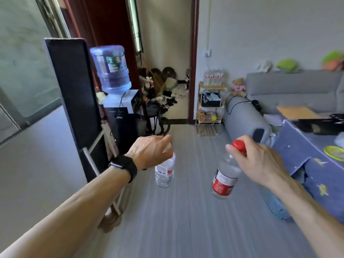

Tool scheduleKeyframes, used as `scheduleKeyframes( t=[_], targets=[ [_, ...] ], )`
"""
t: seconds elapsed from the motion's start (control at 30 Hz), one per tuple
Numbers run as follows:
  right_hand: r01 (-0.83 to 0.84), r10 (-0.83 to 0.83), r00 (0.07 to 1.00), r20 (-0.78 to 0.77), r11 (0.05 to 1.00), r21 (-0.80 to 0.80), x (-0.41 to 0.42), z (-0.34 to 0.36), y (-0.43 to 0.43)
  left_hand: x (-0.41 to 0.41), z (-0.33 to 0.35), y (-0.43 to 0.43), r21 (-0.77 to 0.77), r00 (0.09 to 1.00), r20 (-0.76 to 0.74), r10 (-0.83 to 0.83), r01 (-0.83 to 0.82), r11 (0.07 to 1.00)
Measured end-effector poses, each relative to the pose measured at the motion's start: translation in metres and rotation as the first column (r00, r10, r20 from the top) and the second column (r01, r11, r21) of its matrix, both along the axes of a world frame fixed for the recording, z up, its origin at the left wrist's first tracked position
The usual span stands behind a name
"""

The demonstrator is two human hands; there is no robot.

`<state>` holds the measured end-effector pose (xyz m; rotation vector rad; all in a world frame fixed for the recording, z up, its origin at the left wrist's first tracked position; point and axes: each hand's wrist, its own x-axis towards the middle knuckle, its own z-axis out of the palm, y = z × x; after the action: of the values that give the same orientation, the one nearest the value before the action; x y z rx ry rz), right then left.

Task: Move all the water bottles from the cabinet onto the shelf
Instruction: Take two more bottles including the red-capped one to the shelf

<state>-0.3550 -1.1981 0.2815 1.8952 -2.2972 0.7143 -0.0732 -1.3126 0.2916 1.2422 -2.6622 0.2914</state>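
Down low in the head view, at about 7 o'clock, my left hand (150,151) is curled round the top of the clear bottle (164,174). Its cap is hidden under my fingers. This bottle hangs almost straight up and down over the grey floor (186,211).

At about 5 o'clock, my right hand (260,161) grips the neck of the red-label bottle (225,177), just under its red cap (239,145). That bottle hangs tilted, with its bottom swung toward 7 o'clock. So both hands are full, with 1 bottle each, and the 2 bottles do not touch.

From my hands, the shelf (214,89) is at about 1 o'clock and well apart from them. It stands by the wall, between the doorway and the grey sofa (290,90). A row of bottles (214,77) stands upright on its top board.

I think the walk across the floor comes next. The shelf is more on my right side, so the right hand should get there first. The red-label bottle will need to be turned upright before I set it down. The clear bottle is nearly upright now.

The top board looks crowded, but it is too blurry to see if there is room. I cannot tell which thing here is the cabinet.
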Motion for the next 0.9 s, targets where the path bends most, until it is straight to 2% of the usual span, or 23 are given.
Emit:
scheduleKeyframes(
  t=[0.17, 0.33, 0.63, 0.9],
  targets=[
    [0.040, -0.040, 0.999, 0.014, 0.999, 0.008, -0.061, 0.012, -0.094, -0.064, 0.003, -0.101, -0.072, 0.996, -0.085, 0.023, -0.029, 0.997],
    [0.009, -0.009, 1.000, -0.003, 1.000, 0.021, -0.130, 0.016, -0.190, -0.138, 0.006, -0.192, -0.109, 1.000, -0.004, -0.008, 0.007, 0.994],
    [-0.033, 0.032, 0.999, 0.043, 0.999, 0.026, -0.212, 0.014, -0.355, -0.220, 0.014, -0.347, 0.000, 0.999, -0.008, 0.054, -0.054, 0.999],
    [-0.005, 0.001, 1.000, 0.026, 0.990, 0.140, -0.261, -0.006, -0.512, -0.293, -0.008, -0.513, 0.085, 0.989, 0.143, 0.030, -0.042, 0.995]
  ],
)
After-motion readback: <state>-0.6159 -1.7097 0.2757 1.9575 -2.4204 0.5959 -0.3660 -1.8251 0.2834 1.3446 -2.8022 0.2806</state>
